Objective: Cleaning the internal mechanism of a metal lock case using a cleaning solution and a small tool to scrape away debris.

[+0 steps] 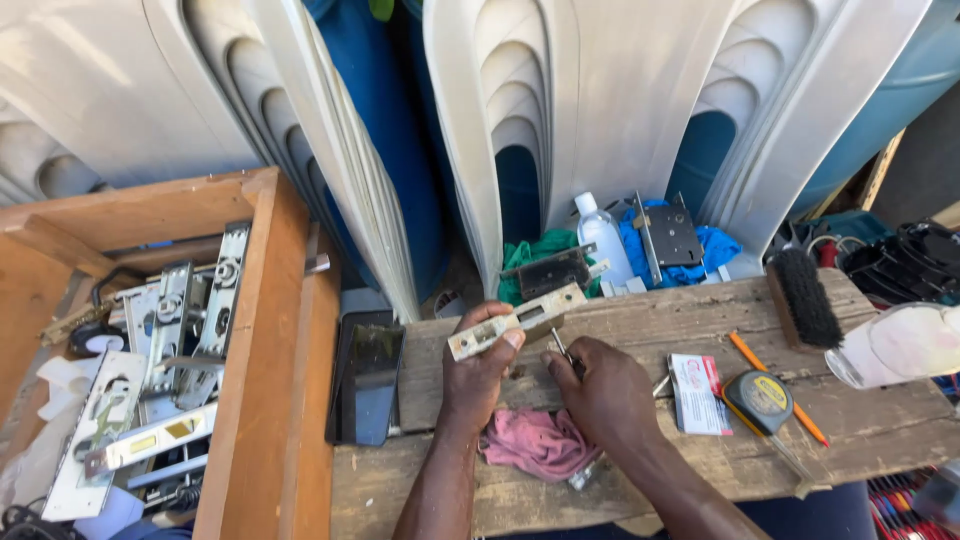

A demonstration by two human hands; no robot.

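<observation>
My left hand grips a door lock body with a pale metal faceplate, held tilted above the wooden plank bench. My right hand is closed on a thin metal tool whose tip points up at the underside of the lock. A pink rag lies on the bench under both wrists.
A dark phone lies left of my hands. A wooden box at left holds several lock plates. On the bench sit a tape measure, an orange pencil, a small packet, a brush, a white bottle and two more lock bodies. White plastic chairs stand behind.
</observation>
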